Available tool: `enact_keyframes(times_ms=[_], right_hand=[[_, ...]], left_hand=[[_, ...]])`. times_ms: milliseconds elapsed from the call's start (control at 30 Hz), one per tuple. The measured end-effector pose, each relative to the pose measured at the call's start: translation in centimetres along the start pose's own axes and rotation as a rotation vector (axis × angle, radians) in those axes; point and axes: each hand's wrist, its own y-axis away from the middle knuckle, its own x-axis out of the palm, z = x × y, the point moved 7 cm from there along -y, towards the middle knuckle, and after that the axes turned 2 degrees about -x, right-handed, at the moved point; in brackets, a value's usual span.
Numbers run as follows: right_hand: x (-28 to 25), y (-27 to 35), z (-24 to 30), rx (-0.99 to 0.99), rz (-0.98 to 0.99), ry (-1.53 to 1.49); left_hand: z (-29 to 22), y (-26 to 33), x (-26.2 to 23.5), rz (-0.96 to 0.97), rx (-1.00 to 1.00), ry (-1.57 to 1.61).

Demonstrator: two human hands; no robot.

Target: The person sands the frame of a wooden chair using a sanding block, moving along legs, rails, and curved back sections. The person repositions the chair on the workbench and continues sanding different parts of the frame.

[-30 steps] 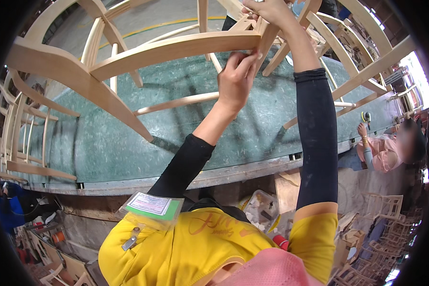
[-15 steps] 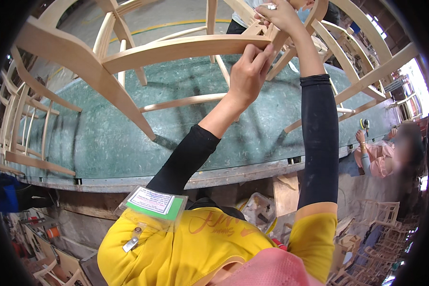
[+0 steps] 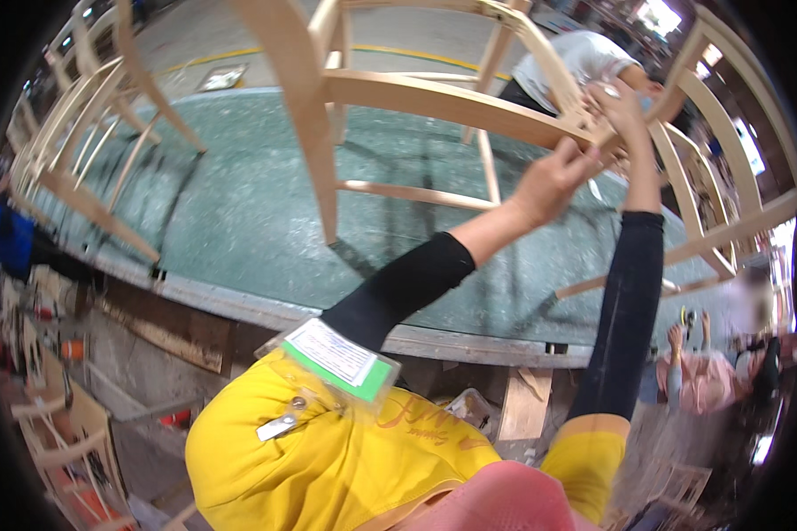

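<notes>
A bare wooden chair frame (image 3: 443, 104) stands on the green-topped bench, without a seat panel. My left hand (image 3: 549, 186) is closed, its fingertips pinched at the right end of the front rail, by the corner joint. Anything small between those fingers is hidden. Just beyond the same corner, my right hand (image 3: 629, 115) is bent over the frame with curled fingers. A small pale spot shows at its fingers; I cannot tell whether it is a ring or something held. The front leg (image 3: 321, 168) of the chair rises left of both hands.
More wooden chair frames (image 3: 119, 115) stand at the bench's left end, and others (image 3: 726, 150) at the right. The green bench (image 3: 239, 239) has a metal near edge. Across it a person in a grey shirt (image 3: 584, 62) bends over; another in pink (image 3: 700, 380) works at the right.
The view has swung, so the chair and both hands sit farther right and lower in the picture. My left hand stays at the rail's end, the right beside the joint.
</notes>
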Motion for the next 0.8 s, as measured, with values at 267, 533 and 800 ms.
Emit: enact_keyframes(times_ms=[267,533,800], right_hand=[[-1.5,-2.2,-1.7,-0.091,-0.037,0.222],[-4.2,1.2,3.6,-0.262,-0.461,0.854],[1.9,4.3,9.9,-0.435,-0.771,0.706]], left_hand=[[6.7,11.9,-6.9,0.502,-0.508,-0.127],[7.7,26.9,-29.1,0.485,-0.864,-0.234],[11.7,36.8,-50.6,0.296,-1.469,-0.310]])
